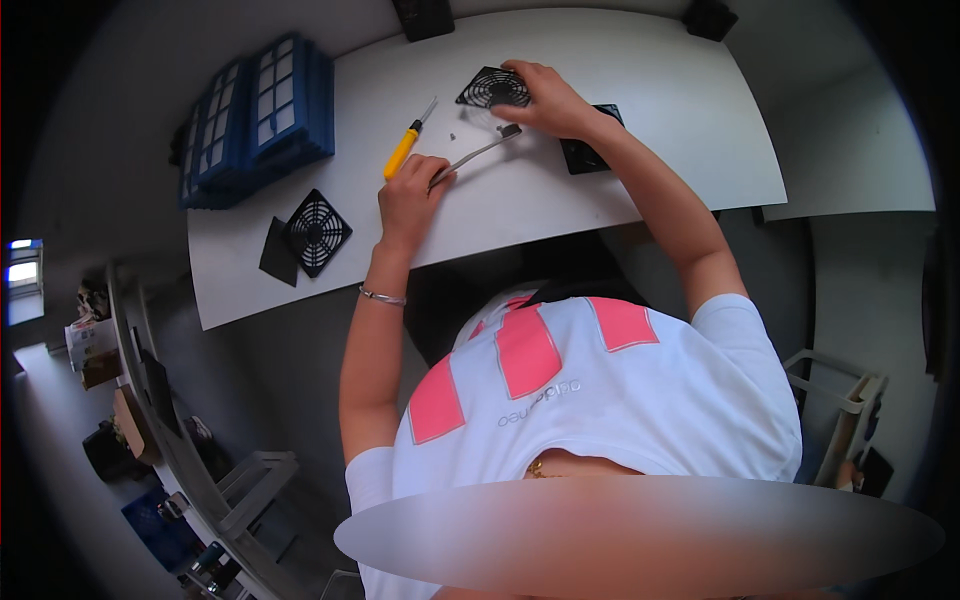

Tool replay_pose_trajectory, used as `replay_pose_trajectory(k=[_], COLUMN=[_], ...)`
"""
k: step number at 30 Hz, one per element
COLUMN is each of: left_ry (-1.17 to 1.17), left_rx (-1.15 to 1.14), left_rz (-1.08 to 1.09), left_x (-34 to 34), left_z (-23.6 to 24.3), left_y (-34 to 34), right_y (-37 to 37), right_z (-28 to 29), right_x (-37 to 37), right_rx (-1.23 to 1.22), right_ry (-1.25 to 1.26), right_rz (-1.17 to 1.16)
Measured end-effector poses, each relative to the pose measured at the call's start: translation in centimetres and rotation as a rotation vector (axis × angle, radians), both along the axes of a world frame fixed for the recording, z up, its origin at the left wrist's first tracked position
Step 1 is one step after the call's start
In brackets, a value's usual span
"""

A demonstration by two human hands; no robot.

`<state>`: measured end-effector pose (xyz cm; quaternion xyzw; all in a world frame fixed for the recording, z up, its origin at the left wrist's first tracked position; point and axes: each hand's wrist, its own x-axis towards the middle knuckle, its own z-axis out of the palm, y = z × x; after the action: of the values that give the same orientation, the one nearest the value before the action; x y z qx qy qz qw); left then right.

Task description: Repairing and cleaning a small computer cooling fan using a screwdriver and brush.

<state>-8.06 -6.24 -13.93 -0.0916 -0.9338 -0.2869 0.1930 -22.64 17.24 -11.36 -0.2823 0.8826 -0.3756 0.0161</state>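
Observation:
My left hand (413, 198) is closed around the grey handle of a small brush (474, 153) that looks like a toothbrush. The brush's dark bristled head points right, just below my right hand. With my right hand (550, 100) I grip the right side of a black fan guard (488, 90) with ringed slots, at the back of the white table. Its right edge is hidden by my fingers. A yellow-handled screwdriver (403, 150) lies just beyond my left hand. Below my right forearm rests a square black fan part (588, 157), partly covered by the arm.
On the white table (680, 120), another black fan guard (317, 233) lies at the left beside a thin dark sheet (279, 252). Blue-framed racks (262, 105) stand at the back left. A small grey bit (452, 136) lies near the screwdriver. Dark blocks (424, 17) sit along the far edge.

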Motion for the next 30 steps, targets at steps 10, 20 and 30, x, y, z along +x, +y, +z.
replay_pose_trajectory(k=[10,20,30], left_ry=[0.008,0.031,0.05], left_rx=[-0.061,-0.102,-0.136], left_rz=[-0.01,-0.041,-0.082], left_x=[0.4,0.7,0.8], left_z=[0.4,0.4,0.5], left_y=[0.1,0.1,0.4], right_y=[-0.2,0.2,0.8], right_z=[0.4,1.7,2.0], right_x=[-0.8,-1.1,-1.2], right_rx=[0.195,0.158,0.266], right_ry=[0.157,0.106,0.161], right_rz=[0.084,0.066,0.112])
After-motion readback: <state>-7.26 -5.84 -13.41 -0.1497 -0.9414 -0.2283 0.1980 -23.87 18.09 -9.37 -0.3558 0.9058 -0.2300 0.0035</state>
